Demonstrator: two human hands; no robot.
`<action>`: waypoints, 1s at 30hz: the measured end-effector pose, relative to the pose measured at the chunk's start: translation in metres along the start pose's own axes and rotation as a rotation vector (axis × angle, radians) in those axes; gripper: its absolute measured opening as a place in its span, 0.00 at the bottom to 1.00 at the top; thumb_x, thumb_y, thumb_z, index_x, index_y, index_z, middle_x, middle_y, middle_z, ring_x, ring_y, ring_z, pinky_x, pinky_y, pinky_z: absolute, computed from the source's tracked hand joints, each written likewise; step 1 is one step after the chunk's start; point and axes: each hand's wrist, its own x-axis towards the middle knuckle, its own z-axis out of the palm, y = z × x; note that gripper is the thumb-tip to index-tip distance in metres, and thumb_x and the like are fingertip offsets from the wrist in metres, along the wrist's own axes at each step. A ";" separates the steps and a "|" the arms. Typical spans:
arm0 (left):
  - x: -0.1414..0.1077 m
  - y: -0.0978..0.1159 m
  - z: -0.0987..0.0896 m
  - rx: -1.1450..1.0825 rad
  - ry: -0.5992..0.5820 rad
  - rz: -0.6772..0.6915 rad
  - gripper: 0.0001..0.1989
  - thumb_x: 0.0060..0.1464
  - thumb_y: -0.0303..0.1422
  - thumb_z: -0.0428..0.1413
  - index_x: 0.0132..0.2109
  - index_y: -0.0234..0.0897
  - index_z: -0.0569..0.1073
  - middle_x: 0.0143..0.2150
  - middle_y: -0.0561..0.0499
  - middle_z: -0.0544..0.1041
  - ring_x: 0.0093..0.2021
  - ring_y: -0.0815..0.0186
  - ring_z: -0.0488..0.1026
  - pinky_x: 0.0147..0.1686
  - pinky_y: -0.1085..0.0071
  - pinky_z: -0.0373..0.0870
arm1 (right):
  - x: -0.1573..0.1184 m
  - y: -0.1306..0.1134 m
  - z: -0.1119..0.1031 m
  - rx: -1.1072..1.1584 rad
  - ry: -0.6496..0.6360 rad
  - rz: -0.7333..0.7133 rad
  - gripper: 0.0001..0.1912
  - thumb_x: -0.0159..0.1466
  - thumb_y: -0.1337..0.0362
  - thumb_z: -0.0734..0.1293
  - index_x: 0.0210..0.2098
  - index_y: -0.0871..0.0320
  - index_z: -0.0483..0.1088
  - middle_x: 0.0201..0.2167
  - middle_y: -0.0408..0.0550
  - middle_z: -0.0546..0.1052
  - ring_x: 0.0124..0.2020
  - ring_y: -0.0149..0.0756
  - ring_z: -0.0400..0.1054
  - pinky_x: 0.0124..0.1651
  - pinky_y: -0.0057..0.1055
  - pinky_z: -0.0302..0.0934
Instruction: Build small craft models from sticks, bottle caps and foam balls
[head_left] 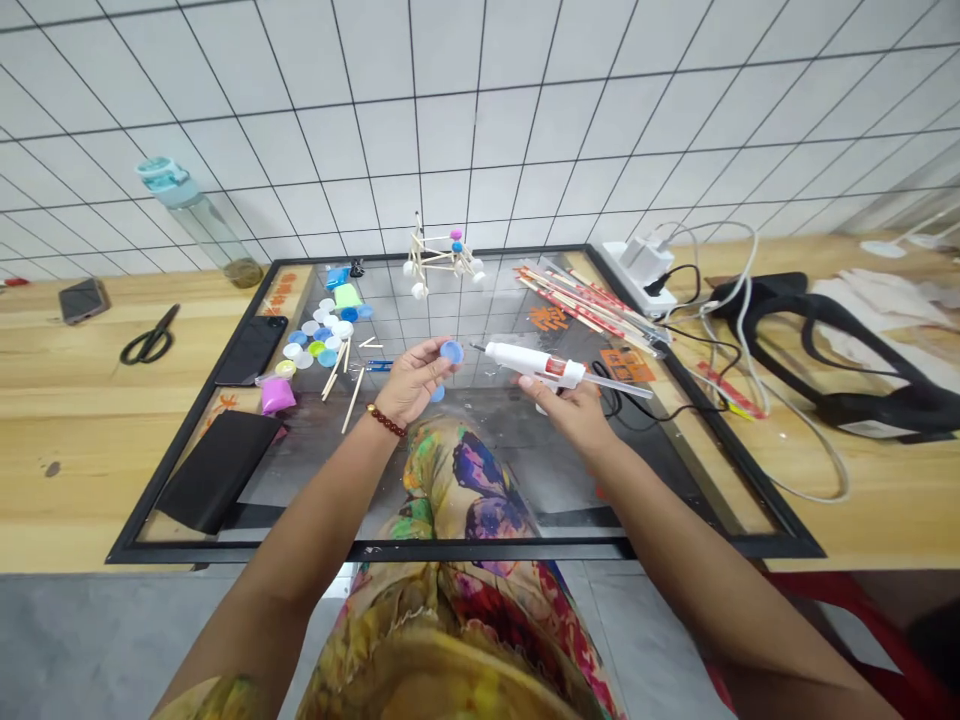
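Between the fingertips of my left hand is a blue bottle cap, held up over the glass panel. My right hand is wrapped round a white glue gun, its nozzle pointing left at the cap with a small gap between them. A clear glue stick sticks out of the gun's back end. Another blue cap lies just below my left fingers. Left of that hand are loose wooden sticks and a pile of coloured caps.
A stick structure stands at the back. Red-and-white packs of sticks lie right of it. A power strip, cables and a black strap-like frame are at right. Bottle, scissors, phone and black case are left.
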 end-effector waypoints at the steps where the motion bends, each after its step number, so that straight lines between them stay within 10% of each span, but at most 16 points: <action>1: -0.001 0.000 0.000 -0.001 -0.006 -0.005 0.19 0.39 0.27 0.72 0.41 0.37 0.79 0.38 0.51 0.82 0.43 0.66 0.79 0.53 0.65 0.73 | -0.001 0.000 -0.001 -0.006 -0.014 -0.006 0.19 0.60 0.43 0.70 0.35 0.52 0.78 0.33 0.47 0.81 0.36 0.44 0.75 0.43 0.44 0.72; 30: 0.004 -0.011 -0.003 0.019 -0.124 -0.009 0.22 0.35 0.27 0.74 0.42 0.39 0.83 0.45 0.48 0.84 0.50 0.62 0.79 0.59 0.62 0.70 | -0.005 0.000 0.001 -0.151 -0.155 -0.186 0.19 0.66 0.47 0.66 0.31 0.55 0.72 0.27 0.45 0.72 0.28 0.36 0.67 0.33 0.34 0.64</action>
